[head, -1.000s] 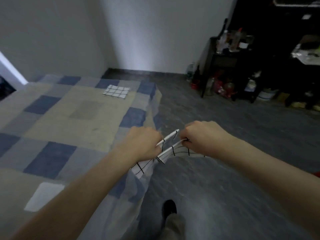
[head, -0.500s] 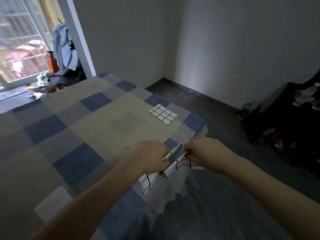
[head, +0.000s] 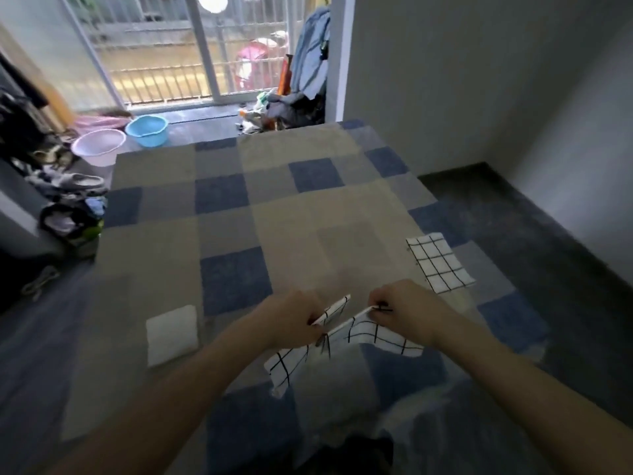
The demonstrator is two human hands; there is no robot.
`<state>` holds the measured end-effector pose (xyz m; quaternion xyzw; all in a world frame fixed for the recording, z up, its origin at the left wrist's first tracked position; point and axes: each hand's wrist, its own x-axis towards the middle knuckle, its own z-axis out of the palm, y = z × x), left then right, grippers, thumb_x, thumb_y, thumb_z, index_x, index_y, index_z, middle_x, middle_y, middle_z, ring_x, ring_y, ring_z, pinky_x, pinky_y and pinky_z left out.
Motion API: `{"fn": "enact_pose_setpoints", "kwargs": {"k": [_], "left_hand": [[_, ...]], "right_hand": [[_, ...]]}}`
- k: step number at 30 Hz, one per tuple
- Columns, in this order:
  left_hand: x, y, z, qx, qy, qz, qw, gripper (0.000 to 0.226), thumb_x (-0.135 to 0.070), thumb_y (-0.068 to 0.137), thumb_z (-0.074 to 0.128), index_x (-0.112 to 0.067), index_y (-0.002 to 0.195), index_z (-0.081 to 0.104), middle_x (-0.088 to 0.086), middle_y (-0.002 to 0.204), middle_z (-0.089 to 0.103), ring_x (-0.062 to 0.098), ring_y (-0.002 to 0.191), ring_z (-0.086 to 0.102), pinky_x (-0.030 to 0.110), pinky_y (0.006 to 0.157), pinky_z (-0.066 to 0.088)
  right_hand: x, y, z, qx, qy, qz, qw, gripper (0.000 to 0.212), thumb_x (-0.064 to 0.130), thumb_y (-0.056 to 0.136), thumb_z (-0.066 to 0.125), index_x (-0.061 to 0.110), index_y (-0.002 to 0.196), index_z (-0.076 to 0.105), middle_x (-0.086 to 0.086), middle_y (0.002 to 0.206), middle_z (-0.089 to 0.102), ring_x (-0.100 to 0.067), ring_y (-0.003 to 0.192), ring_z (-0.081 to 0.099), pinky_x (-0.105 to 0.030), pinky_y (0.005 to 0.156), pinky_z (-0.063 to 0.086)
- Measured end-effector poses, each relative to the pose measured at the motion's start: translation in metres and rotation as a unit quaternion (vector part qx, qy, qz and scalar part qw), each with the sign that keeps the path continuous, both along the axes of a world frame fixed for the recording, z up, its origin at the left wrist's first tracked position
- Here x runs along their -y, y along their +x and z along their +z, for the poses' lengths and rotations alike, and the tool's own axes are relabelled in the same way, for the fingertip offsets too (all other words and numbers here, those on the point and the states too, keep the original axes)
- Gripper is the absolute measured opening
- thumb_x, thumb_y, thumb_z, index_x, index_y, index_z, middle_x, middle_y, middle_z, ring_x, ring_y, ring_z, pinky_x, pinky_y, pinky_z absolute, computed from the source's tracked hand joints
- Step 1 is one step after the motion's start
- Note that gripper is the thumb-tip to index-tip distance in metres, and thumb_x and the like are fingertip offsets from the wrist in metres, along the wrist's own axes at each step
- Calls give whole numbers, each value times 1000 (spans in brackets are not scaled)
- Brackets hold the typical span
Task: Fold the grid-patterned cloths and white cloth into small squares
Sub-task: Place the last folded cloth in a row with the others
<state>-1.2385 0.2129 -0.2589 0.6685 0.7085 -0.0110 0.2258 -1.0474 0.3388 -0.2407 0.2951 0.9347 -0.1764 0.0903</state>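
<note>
Left hand [head: 291,318] and right hand [head: 406,308] each pinch an edge of one grid-patterned cloth [head: 370,334], held above the near edge of the checked blanket [head: 226,234]. A folded grid cloth [head: 439,262] lies right; a folded white cloth [head: 172,334] lies left

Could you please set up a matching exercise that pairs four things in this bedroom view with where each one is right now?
Things:
1. grid cloth being folded
2. second grid cloth
3. white cloth
4. blue basin

Places:
A. on the floor near the barred glass door
B. lying flat on the bed toward its right edge
C. lying folded on the bed to the left of the hands
D. pinched between the left hand and the right hand

Pairs: 1-D, 2-B, 3-C, 4-A
</note>
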Motion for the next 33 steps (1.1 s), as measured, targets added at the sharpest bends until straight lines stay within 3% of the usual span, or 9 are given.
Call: {"fn": "enact_pose_setpoints", "kwargs": {"k": [5,9,11,15,18,23,25,29,33], "left_hand": [[-17,6,-15,51,-42,116,991,27,-30,91,48,-20,67,45,-4,62,46,14,54,42,28,53,34],[-25,0,-15,68,-43,207,975,34,-28,93,52,-28,61,40,-10,59,44,5,52,41,24,52,32],[-23,-4,-13,74,-27,252,965,37,-25,93,52,-25,60,37,-9,57,42,3,50,37,21,50,28],[-13,-14,-15,97,-6,331,939,40,-17,91,55,-19,56,35,-8,51,39,2,47,40,18,48,27],[-5,-21,-25,92,-12,356,930,40,-19,91,54,-20,57,34,-7,52,38,4,48,36,20,49,24],[15,-44,-54,77,-37,360,929,35,-31,88,53,-24,58,36,-6,54,41,10,54,40,29,57,30],[18,-54,-62,80,-23,370,925,34,-32,87,53,-24,58,37,-7,54,42,10,54,42,29,58,32],[4,-65,-65,133,16,353,926,36,-24,91,55,-22,59,38,-8,54,41,7,53,39,27,57,30],[-14,-65,-62,224,72,337,912,39,-17,92,58,-25,59,41,-14,49,44,3,50,39,17,52,29]], "right_hand": [[-62,-7,-16,2,-105,77,991,23,32,92,57,25,72,50,9,69,49,-6,64,47,-23,57,37],[-106,-19,-34,70,-132,128,980,25,36,92,59,13,80,58,5,70,48,-11,65,45,-27,61,37],[-127,-27,-36,76,-200,124,969,29,35,91,60,7,83,62,-1,70,47,-15,64,45,-30,62,36],[-155,-33,-56,-76,-370,-84,922,38,37,88,65,-1,88,63,-23,78,53,-25,71,55,-31,69,39],[-154,-32,-95,-56,-313,-199,927,23,33,88,65,9,87,66,-10,81,63,-21,77,60,-30,69,45],[-137,-23,-126,-37,-299,-331,894,17,21,91,61,8,81,56,-5,74,53,-17,69,49,-33,73,45],[-134,-24,-130,-81,-300,-352,883,14,18,92,60,9,82,57,-7,78,57,-16,69,49,-31,71,42],[-130,-30,-128,-174,-328,-320,872,11,18,94,57,19,104,62,-4,93,67,-15,83,60,-27,66,46],[-129,-38,-135,-156,-309,-346,872,13,19,93,58,11,102,64,-9,93,66,-19,82,61,-30,67,50]]}}
